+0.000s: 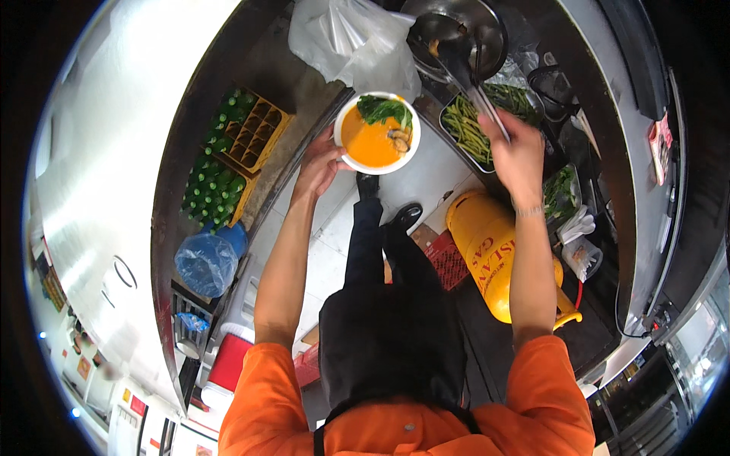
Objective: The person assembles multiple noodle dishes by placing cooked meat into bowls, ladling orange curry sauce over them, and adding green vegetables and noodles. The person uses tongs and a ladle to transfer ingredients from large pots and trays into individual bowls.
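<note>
In my left hand [319, 163] is a white bowl [341, 157], gripped at its left side with the fingers underneath. It holds orange soup [369, 144], with dark green leafy vegetables [380, 110] and what looks like a mussel [399, 139] on top. My right hand [519, 156] is closed around the metal handles of black-tipped tongs [479, 99]. The tips reach over a round metal bowl [498, 38] at the far right, where a few brownish pieces show. Below the tongs lies a metal tray of green beans [464, 129], partly covered by my right hand.
A clear plastic bag [357, 42] lies beyond the soup bowl. To the right sit a container of leafy greens [561, 190] and a yellow gas cylinder [490, 251] on the floor. Green bottles [209, 190] and yellow crates [262, 137] stand left, near a bagged blue bin [207, 262].
</note>
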The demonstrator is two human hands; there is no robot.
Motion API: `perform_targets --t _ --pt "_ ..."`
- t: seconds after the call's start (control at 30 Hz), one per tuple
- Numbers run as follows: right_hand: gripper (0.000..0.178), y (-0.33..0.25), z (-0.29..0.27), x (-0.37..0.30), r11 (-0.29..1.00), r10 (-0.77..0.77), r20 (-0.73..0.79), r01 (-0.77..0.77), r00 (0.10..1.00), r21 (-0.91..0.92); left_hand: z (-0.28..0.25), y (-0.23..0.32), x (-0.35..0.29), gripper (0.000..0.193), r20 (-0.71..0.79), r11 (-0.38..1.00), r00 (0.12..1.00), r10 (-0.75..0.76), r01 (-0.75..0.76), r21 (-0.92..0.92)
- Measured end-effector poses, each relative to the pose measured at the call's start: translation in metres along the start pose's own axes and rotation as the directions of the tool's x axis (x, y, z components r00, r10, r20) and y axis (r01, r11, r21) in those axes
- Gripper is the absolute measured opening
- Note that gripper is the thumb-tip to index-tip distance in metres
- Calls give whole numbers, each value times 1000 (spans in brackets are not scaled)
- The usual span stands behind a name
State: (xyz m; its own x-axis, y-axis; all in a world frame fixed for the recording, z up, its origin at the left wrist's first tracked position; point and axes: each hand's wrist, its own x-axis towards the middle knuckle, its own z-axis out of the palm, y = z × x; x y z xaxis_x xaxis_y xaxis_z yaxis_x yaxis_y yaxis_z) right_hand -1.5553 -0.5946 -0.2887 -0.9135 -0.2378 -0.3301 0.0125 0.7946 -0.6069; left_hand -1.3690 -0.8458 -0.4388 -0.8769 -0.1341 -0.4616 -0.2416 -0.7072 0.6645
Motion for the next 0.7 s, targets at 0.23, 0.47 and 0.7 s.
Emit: perform_targets --t 0.23,0.47,0.7 --pt "30 30 19 -100 966 -4 301 -74 954 249 14 -3 7 63 -48 997 999 11 -15 -75" --pt "29 33 7 -113 999 27 265 -39 964 38 14 -6 3 65 -26 1000 1000 -6 5 -31" --pt "30 30 -4 -122 999 -18 209 26 978 -33 19 -4 1 65 4 1000 1000 -5 5 17"
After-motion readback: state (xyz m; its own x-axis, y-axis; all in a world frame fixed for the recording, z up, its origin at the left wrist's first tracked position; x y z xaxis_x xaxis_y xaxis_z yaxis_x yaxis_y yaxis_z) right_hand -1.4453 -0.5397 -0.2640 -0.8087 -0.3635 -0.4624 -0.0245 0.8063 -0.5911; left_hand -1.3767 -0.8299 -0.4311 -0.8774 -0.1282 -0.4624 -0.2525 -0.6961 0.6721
